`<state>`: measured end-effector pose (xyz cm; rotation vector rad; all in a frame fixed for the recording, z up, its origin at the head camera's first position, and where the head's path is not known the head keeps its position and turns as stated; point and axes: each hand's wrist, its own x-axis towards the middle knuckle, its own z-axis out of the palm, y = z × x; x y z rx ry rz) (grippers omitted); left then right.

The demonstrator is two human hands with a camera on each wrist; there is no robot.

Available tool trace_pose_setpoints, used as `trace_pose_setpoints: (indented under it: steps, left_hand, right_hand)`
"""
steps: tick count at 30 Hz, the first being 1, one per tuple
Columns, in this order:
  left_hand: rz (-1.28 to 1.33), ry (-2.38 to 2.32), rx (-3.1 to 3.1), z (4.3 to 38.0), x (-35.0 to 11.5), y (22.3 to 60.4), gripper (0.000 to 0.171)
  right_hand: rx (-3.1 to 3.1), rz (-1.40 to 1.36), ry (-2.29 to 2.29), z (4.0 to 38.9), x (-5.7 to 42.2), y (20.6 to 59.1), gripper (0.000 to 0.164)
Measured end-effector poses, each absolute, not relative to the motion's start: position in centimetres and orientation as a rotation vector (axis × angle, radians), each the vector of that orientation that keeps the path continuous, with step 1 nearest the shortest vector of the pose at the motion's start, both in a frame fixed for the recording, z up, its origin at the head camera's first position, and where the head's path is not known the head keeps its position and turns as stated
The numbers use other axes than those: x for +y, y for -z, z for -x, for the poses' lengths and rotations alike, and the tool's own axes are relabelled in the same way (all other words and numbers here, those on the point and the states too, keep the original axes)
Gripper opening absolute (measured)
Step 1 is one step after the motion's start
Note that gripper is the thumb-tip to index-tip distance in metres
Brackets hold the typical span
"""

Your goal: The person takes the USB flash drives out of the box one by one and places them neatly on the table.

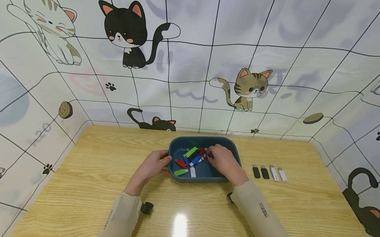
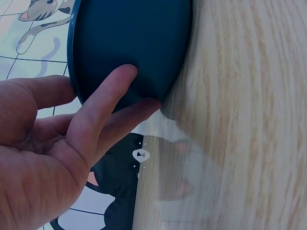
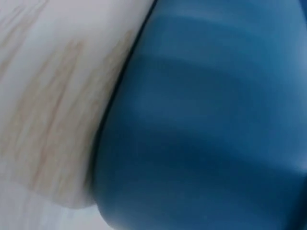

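Observation:
A dark blue plastic bin point(image 1: 203, 180) stands on the table with several USB flash drives inside. Among them are a lime green drive point(image 1: 191, 152), a red drive point(image 1: 181, 164), a blue drive point(image 1: 195, 160) and a white drive point(image 1: 192, 172). My left hand point(image 1: 153, 164) grips the bin's left end, thumb at the rim and other fingers against the outer wall point(image 2: 139, 38). My right hand point(image 1: 224, 161) reaches into the bin's right half, fingers curled down beside the drives. Its fingertips hide whether a drive is pinched. The right wrist view shows only the bin's blue surface point(image 3: 201, 110) and tabletop, no fingers.
Right of the bin, two black drives point(image 1: 256, 171) and two white drives point(image 1: 274, 173) lie in a row on the wooden table point(image 1: 111, 143). A cat-print cloth point(image 1: 193, 61) hangs behind and along both sides of the table.

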<state>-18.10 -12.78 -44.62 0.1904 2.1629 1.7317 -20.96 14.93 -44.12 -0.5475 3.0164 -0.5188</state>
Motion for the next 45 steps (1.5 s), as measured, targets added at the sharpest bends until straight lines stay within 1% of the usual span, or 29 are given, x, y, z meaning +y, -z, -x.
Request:
trace_pose_setpoints:
  steps: [8,14,26,35,45]
  left_hand:
    - [-0.195,-1.715,2.171,18.1,-12.7,44.5,0.042]
    - [-0.209,-1.711,2.179,17.9,-12.7,44.3,0.041]
    - [-0.191,-1.719,2.173,17.9,-12.6,44.4,0.040]
    - [-0.187,-1.713,2.192,17.9,-12.6,44.6,0.040]
    - [-0.197,-1.716,2.180,17.9,-12.8,44.4,0.041]
  right_hand:
    - [3.040,0.535,0.637,20.0,16.3,43.8,0.016]
    - [3.045,0.547,0.686,19.3,17.2,42.7,0.015]
    - [3.008,0.459,0.778,17.8,19.7,40.6,0.019]
    - [3.050,0.391,0.848,17.1,21.7,40.1,0.020]
    - [3.098,0.269,0.891,16.3,25.2,39.5,0.027]
